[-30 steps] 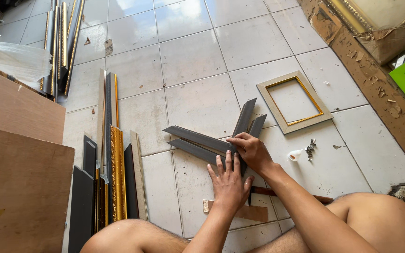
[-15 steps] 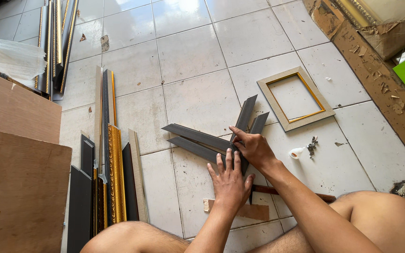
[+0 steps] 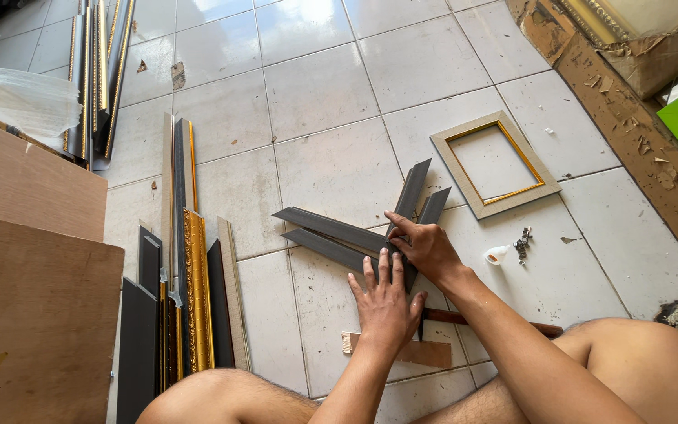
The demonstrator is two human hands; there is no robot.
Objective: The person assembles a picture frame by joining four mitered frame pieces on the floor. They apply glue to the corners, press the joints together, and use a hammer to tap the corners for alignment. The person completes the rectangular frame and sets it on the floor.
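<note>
Pressing flat with your left hand (image 3: 387, 302), fingers spread and open, you pin the near ends of the dark grey frame mouldings (image 3: 355, 239) to the tiled floor (image 3: 319, 86), while your right hand (image 3: 427, 247) curls over the spot where they meet, fingertips pinching at the joint rather than closed around any one strip. These mouldings lie on the tiles just ahead of your knees, fanned out from your hands: two long strips run away to the left and slightly up, two shorter ones point up and to the right, so their long axes splay like an open V. They look stiff and light, likely wood, with mitred ends that could chip, so hold them near the joint and keep them flat. A small wooden block (image 3: 402, 349) sits under your left wrist, a finished beige and gold frame (image 3: 496, 163) lies well apart to the right, and a bundle of spare mouldings (image 3: 186, 290) lies to your left
</note>
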